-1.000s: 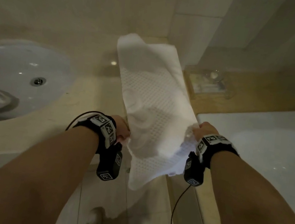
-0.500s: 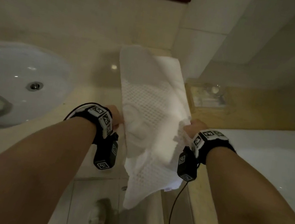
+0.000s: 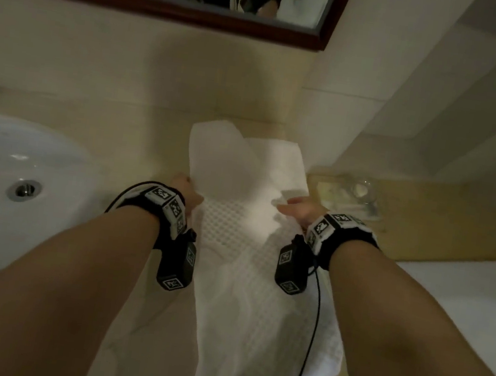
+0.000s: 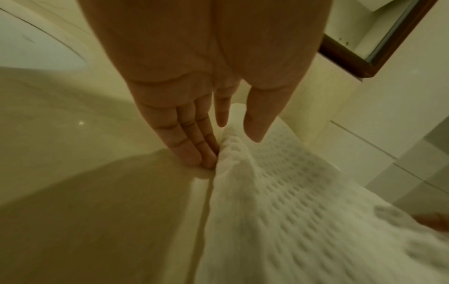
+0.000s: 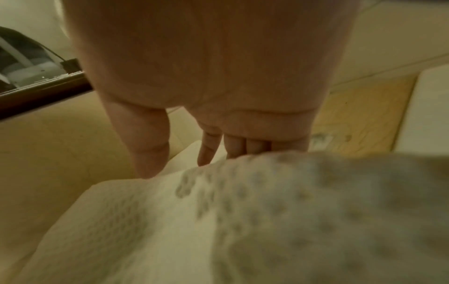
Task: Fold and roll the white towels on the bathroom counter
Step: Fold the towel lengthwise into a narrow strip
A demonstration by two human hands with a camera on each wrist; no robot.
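Your white towel [image 3: 250, 252] lies lengthwise across the counter [image 3: 137, 153], its far end reaching the back edge by the wall and its near end draped over the front edge toward you. The far part is smooth and overlapped in layers, while the stretch between your wrists shows a waffle weave. Your left hand [image 3: 184, 190] sits at the towel's left edge; in the left wrist view its fingers [image 4: 192, 151] are straight and close together, tips down on the counter and touching the side of the cloth, with the thumb held apart above the weave and gripping nothing. Your right hand [image 3: 299, 209] is at the towel's right edge, palm turned inward, its fingers [image 5: 209, 151] extended rather than curled; a raised hump of towel hides their tips in the right wrist view, so whether they rest on the cloth or slip beneath it cannot be told. The thumb reaches down to the fabric without pinching it. To the left of the towel a white sink [image 3: 3, 172] is set in the counter. Just beyond the towel's right edge, near the back corner, stands a clear tray [image 3: 346, 192] with small items, too blurred to name. A dark-framed mirror [image 3: 171, 1] hangs on the wall above the back edge.
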